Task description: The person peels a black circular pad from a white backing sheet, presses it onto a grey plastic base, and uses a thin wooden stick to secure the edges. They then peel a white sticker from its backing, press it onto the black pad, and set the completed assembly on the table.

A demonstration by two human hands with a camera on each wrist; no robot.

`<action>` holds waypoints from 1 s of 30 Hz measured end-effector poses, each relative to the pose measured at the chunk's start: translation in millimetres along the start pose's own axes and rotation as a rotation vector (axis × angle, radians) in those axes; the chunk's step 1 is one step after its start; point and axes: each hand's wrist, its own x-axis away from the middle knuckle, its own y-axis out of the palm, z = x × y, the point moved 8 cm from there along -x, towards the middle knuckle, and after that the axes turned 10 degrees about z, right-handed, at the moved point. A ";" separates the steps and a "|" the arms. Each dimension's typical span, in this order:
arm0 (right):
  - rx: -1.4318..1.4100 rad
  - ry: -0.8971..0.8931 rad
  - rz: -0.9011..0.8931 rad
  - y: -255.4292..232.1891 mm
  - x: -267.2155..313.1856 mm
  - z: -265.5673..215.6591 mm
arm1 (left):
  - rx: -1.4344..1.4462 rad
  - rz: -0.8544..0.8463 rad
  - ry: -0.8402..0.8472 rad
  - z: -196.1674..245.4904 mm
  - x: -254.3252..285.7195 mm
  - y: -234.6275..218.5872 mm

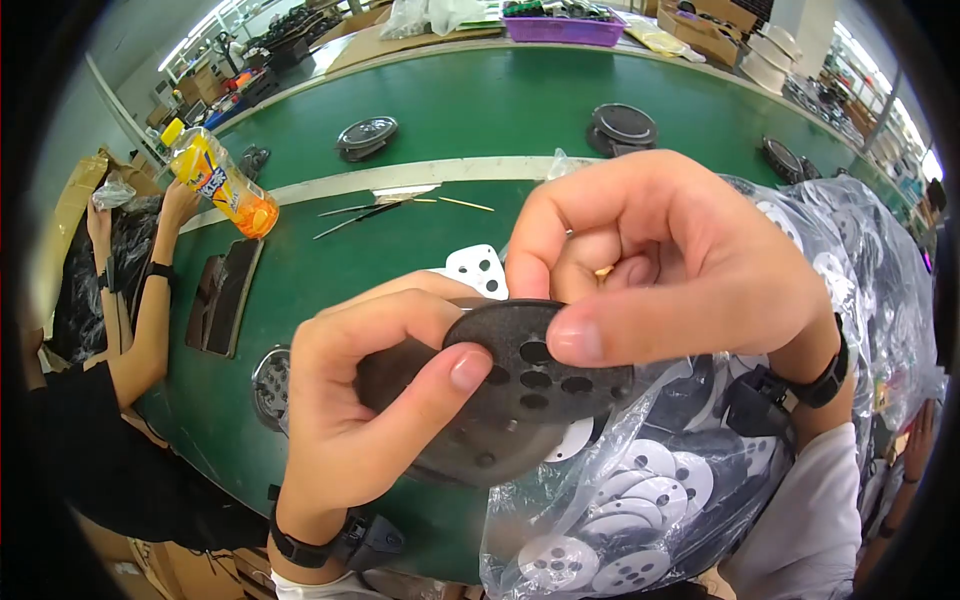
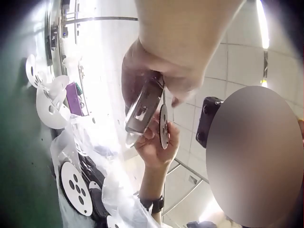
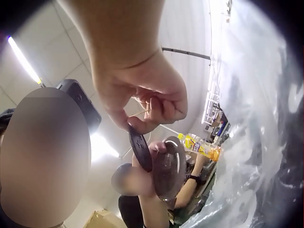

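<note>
My right hand [image 1: 680, 265] pinches a thin black disc [image 1: 535, 365] with several round holes between thumb and forefinger. The disc's other face looks pale in the left wrist view. A thin light stick [image 3: 139, 113] lies in the right hand's curled fingers. My left hand [image 1: 370, 390] grips a dark, glossy round housing [image 3: 169, 168], fingers wrapped about its edge. Its thumb reaches up to the disc's edge in the head view. The disc stands in front of the housing and hides part of it there.
A clear plastic bag [image 1: 720, 400] of white-faced holed discs [image 1: 655, 500] lies at right. Behind are tweezers [image 1: 365, 217], a loose stick [image 1: 466, 204], and round housings [image 1: 622, 127]. At left are a phone-like dark case [image 1: 223, 300], a drink bottle [image 1: 222, 182] and another person's arm [image 1: 150, 310].
</note>
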 end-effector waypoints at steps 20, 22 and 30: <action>0.268 -0.946 0.038 20.6 10.1 -35.1 | 0.438 0.180 -0.366 -32.4 14.8 6.9; 0.172 -0.891 0.084 16.3 10.9 -34.7 | 0.549 0.187 -0.408 -32.1 14.3 6.2; 0.536 -0.822 0.288 -6.4 22.7 -52.1 | 0.477 0.194 -0.313 -22.5 4.4 -10.1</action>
